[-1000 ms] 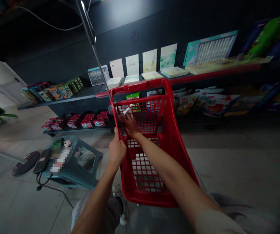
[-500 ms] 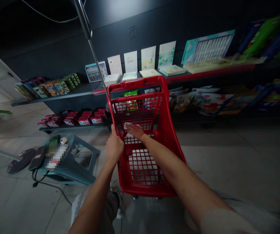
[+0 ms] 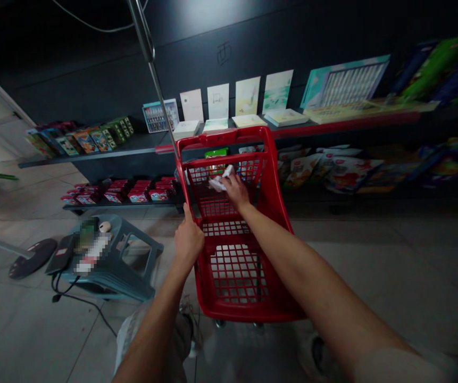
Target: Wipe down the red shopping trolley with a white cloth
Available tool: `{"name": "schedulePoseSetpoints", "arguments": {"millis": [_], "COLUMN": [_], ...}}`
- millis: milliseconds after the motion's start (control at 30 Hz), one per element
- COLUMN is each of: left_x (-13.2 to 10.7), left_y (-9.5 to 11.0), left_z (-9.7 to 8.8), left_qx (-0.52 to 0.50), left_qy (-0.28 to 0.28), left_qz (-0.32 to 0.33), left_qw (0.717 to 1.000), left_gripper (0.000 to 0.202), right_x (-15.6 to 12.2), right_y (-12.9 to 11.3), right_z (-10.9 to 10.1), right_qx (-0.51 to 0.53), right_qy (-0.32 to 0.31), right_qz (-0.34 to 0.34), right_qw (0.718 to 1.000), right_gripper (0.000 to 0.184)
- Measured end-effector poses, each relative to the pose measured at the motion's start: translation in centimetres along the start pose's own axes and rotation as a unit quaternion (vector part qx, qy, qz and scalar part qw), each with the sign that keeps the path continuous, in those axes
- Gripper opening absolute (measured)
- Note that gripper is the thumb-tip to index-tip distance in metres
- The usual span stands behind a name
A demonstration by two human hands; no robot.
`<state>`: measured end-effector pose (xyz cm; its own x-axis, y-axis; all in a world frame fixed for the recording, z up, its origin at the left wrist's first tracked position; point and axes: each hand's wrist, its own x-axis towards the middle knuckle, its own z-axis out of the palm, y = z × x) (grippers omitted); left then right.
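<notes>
A red plastic shopping basket [image 3: 274, 197] on wheels stands on the tiled floor in front of me. My left hand [image 3: 188, 242] is closed around its left rim. Inside the basket, my right hand [image 3: 236, 190] presses a crumpled white cloth [image 3: 219, 181] against the far mesh wall, fingers closed on the cloth. A metal telescopic handle [image 3: 149, 56] rises from the basket's far left corner toward the top of the view.
A teal plastic stool [image 3: 127, 260] with a phone and small items stands at the left, a cable trailing on the floor. Dark shelves [image 3: 133, 143] behind the basket carry boxes, cards and packets. A round black base [image 3: 31, 257] lies at far left.
My right hand and the cloth moved from the basket's left wall down to the bottom step, then up and right onto the far mesh wall. My left hand kept its grip on the rim.
</notes>
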<state>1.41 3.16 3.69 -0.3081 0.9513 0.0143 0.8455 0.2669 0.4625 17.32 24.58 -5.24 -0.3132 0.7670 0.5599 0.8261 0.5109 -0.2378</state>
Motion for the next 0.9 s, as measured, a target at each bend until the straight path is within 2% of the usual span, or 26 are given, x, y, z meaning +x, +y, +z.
{"name": "schedulePoseSetpoints", "arguments": {"millis": [67, 167, 233, 300, 400, 467, 567, 667, 700, 767, 900], "left_x": [0.1, 0.2, 0.2, 0.3, 0.4, 0.3, 0.2, 0.1, 0.1, 0.0, -0.2], "left_y": [-0.1, -0.2, -0.2, -0.2, -0.1, 0.0, 0.2, 0.4, 0.5, 0.6, 0.8], "left_z": [0.0, 0.1, 0.1, 0.1, 0.0, 0.1, 0.2, 0.3, 0.3, 0.1, -0.3], "left_qx": [0.005, 0.015, 0.022, 0.028, 0.019, 0.005, -0.008, -0.006, -0.002, 0.011, 0.034], "left_qy": [-0.001, 0.0, -0.002, -0.003, 0.002, 0.003, -0.003, -0.007, -0.008, -0.01, -0.024], "left_qz": [0.009, 0.015, 0.014, 0.012, 0.009, 0.001, -0.001, 0.008, 0.008, 0.003, 0.001], "left_qw": [1.0, 1.0, 1.0, 1.0, 1.0, 1.0, 1.0, 1.0, 1.0, 1.0, 0.999], "left_gripper": [0.083, 0.085, 0.085, 0.083, 0.082, 0.081, 0.081, 0.081, 0.081, 0.08, 0.081], "right_x": [-3.3, -6.9, -7.4, -6.5, -3.5, -1.2, 2.1, 4.5, 4.9, 4.6, 1.7], "right_y": [-0.4, -0.7, -0.6, -0.2, 0.5, 0.8, 1.1, 1.3, 1.3, 1.4, 1.3], "right_z": [2.4, 5.0, 5.5, 5.0, 2.8, 0.6, -2.8, -5.5, -6.0, -6.3, -4.2], "right_qx": [-0.009, -0.019, -0.027, -0.036, -0.04, -0.045, -0.054, -0.013, 0.005, 0.019, -0.02], "right_qy": [-0.035, -0.174, -0.259, -0.285, -0.264, -0.225, -0.109, 0.028, 0.052, 0.063, 0.036], "right_qz": [0.049, 0.039, 0.003, -0.022, -0.057, -0.089, -0.112, -0.067, -0.047, -0.008, 0.083], "right_qw": [0.998, 0.984, 0.965, 0.958, 0.962, 0.969, 0.986, 0.997, 0.998, 0.998, 0.996], "right_gripper": [0.045, 0.038, 0.037, 0.041, 0.044, 0.036, 0.028, 0.034, 0.035, 0.037, 0.041]}}
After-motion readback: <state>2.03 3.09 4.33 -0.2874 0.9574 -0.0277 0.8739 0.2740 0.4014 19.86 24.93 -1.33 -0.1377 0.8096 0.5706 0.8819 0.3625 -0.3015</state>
